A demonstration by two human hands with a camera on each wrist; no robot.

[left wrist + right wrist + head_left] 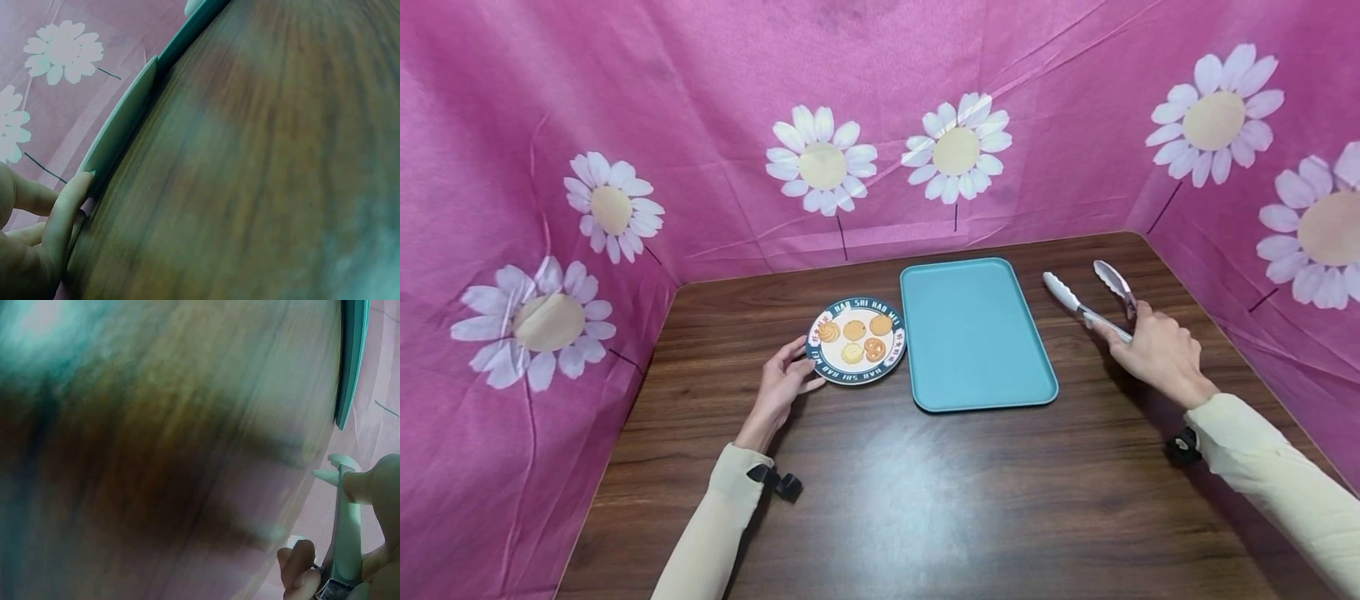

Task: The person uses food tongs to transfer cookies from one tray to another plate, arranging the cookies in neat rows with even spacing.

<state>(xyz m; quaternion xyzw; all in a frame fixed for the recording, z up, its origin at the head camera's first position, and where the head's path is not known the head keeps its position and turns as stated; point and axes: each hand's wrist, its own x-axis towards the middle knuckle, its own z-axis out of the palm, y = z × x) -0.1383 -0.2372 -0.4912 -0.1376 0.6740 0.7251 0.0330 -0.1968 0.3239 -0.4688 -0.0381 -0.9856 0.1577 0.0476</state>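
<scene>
Dark wood table, walled on three sides by pink cloth printed with white daisies.

Left hand: rests at the near-left rim of a small round plate, fingers curved against its edge. Left wrist view shows a fingertip pressed on the plate's rim; whether the thumb hooks under the rim I cannot tell, the view is blurred and close. Call it a light grasp on the plate's edge.

Plate: white centre, dark blue band with lettering, lying flat on the table left of centre. It carries four cookies, golden brown, set in a loose square, none stacked.

Teal tray: rectangular, rounded corners, flat on the table just right of the plate, the two nearly touching at the plate's right rim. Its edge shows in the right wrist view too.

Right hand: at the far right of the table, fingers wrapped round the hinge end of metal tongs. The tongs' two arms spread apart, pale tips pointing away toward the back wall and slightly left, well clear of the tray. Right wrist view confirms fingers curled on the tongs' handle, though heavily smeared.

Both arms wear cream sleeves, each with a small black clip at the wrist.
</scene>
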